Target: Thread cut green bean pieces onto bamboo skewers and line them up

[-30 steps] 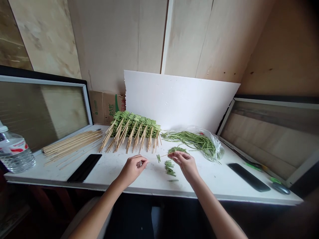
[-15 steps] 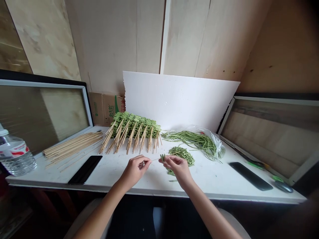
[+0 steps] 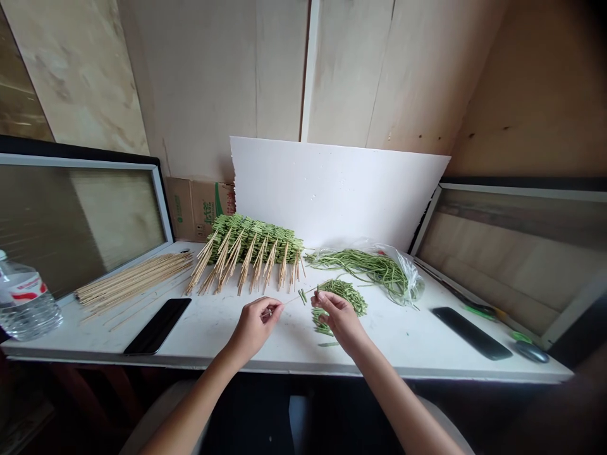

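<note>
Two hands: your left hand (image 3: pixel 256 319) pinches the skewer (image 3: pixel 289 301) with its point aimed right; your right hand (image 3: pixel 339 316) is closed on a bean piece (image 3: pixel 317 296) at that point.
Cut beans (image 3: pixel 349 294): piled just on the far side of your right hand, within easy reach.

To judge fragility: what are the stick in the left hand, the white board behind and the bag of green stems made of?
Stick in the left hand: pale, thin, matt, likely bamboo or wood. White board: probably foam, matt, with a ragged left edge and pitted face. Bag: thin clear plastic, glossy and crinkled.
</note>
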{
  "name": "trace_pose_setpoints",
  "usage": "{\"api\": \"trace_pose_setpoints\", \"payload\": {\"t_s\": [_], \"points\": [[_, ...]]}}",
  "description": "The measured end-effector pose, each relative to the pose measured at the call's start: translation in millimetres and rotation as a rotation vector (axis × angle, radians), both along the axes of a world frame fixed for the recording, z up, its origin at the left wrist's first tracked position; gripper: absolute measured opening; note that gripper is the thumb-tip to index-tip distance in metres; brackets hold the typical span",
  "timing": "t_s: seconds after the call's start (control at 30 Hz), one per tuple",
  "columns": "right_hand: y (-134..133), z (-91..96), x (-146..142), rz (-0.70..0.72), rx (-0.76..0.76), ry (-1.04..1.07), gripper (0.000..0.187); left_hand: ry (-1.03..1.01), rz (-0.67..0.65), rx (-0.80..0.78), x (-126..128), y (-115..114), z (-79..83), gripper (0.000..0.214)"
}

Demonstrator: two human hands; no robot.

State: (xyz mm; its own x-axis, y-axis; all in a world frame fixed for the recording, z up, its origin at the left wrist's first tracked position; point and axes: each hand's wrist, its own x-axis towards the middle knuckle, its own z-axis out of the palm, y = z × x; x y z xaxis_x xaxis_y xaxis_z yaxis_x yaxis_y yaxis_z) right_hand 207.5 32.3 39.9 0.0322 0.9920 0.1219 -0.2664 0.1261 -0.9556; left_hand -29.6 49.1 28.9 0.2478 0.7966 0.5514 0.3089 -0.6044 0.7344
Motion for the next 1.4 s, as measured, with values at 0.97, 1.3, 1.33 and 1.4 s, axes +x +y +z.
{"api": "trace_pose_setpoints", "payload": {"t_s": [0.97,1.3,1.33,1.4], "points": [[9.3,7.4,30.7,-0.054,0.04,0.17,0.027,0.041,-0.001,0.021,-6.3,-0.1,0.9,0.02],[9.7,7.5,39.7,-0.117,0.112,0.022,0.028,0.086,-0.073,0.024,-12.2,-2.0,9.7,0.026],[9.6,7.1,40.1,-0.124,0.119,0.004,0.028,0.092,-0.075,0.026,-12.6,-2.0,10.3,0.027],[9.2,6.5,40.4,-0.138,0.131,-0.03,0.028,0.105,-0.076,0.024,-13.1,-1.7,10.2,0.028]]}}
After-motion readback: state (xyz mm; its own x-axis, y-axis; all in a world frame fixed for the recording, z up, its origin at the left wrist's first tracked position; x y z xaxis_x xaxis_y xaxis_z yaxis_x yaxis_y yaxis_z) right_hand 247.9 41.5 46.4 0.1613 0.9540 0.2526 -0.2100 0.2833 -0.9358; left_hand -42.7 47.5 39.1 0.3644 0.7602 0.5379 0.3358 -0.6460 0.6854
